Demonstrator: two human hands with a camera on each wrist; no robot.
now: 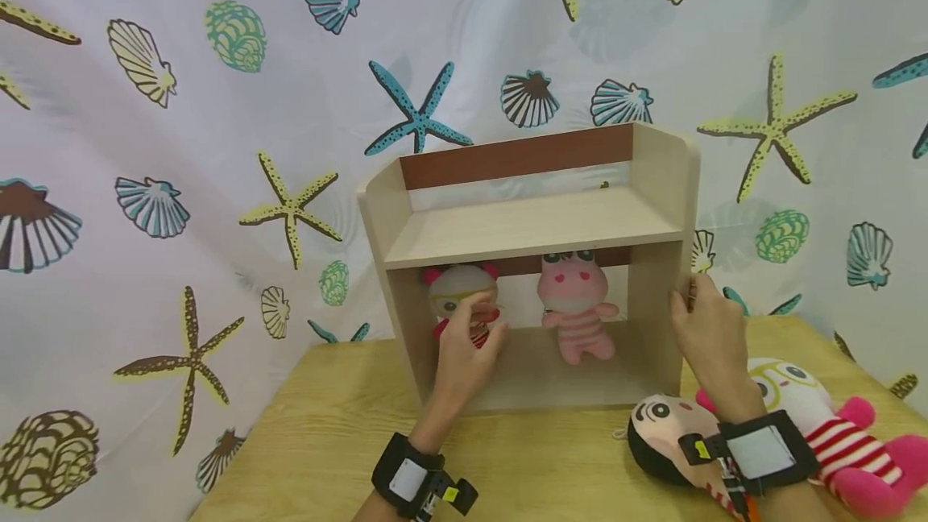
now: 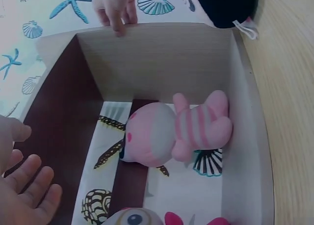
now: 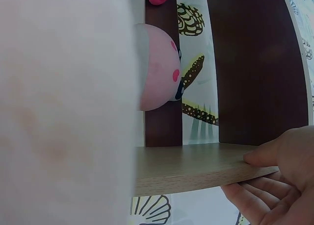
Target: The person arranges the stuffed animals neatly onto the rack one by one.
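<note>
Near the middle of the head view, one two-tier wooden shelf (image 1: 536, 220) on one wood-grain table (image 1: 341, 393). In the lower tier, two soft toys: at left, one panda-like toy (image 1: 448, 280) with red ears; right of centre, one pink toy (image 1: 576, 308) with a striped body. At lower right of the frame, two more, making four: one dark-haired doll (image 1: 674, 425) and one spectacled toy (image 1: 855, 441).

Two hands. Just left of centre, left hand (image 1: 464, 353) in front of the panda-like toy, fingers loosely bent and apart from the thumb, around nothing; hard to tell whether touching the toy. Right of centre, right hand (image 1: 714, 337) clamped on the shelf's right side panel, thumb on the inner face, fingers outside.

Hidden behind the left hand: much of the panda-like toy's body. Covered by the upper board: the top of the pink toy's head. Behind the right wrist: parts of the doll and the spectacled toy. Across the left of the right wrist view: a pale blur (image 3: 64, 107), impossible to make out.
</note>
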